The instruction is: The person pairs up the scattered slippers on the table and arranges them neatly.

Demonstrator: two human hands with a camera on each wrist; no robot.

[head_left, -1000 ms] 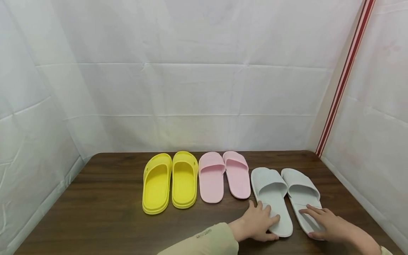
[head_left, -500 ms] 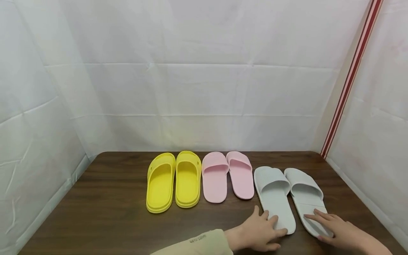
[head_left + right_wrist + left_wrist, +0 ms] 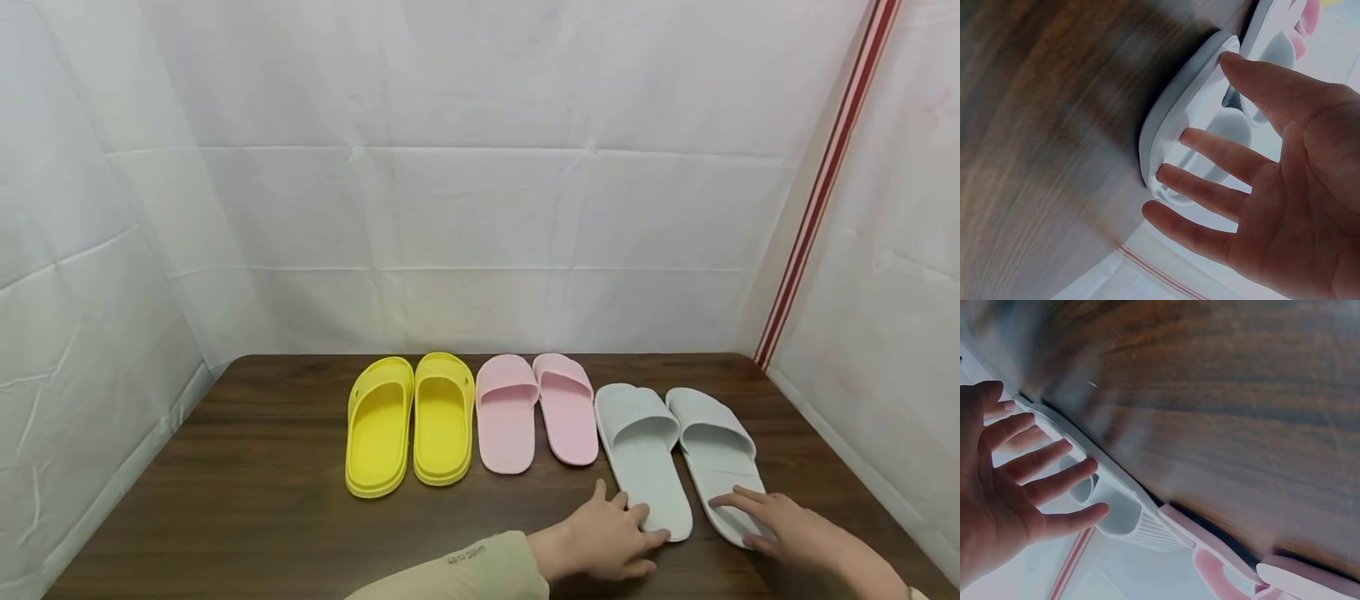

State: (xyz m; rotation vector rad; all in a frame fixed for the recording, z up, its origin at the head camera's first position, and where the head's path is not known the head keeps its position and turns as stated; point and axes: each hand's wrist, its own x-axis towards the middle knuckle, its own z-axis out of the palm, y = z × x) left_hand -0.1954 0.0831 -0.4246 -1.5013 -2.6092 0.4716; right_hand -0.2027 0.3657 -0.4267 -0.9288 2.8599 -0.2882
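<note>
Two pale grey-white slippers, a left one point(image 3: 651, 479) and a right one point(image 3: 723, 479), lie side by side at the table's right, ribbed straps away from me. My left hand point(image 3: 611, 533) is spread at the left slipper's heel, fingertips at its edge and over its insole. In the left wrist view the fingers point(image 3: 1054, 481) are mostly straight. My right hand point(image 3: 795, 529) lies over the right slipper's heel end. The right wrist view shows thumb and fingers point(image 3: 1210, 194) extended, tips at the heel rim. Part of each heel is hidden by the hands.
Left of the white pair lie two pink slippers point(image 3: 506, 425), then two yellow slippers point(image 3: 378, 442), toes toward the back edge. All are on a dark wooden table point(image 3: 247, 500). White cloth point(image 3: 480, 208) hangs behind and at both sides, with a red-striped band point(image 3: 825, 183) at right.
The head view has turned slightly right to left. Both white slippers have shifted a little forward and left. The left hand has drawn back from the insole toward the heel edge.
</note>
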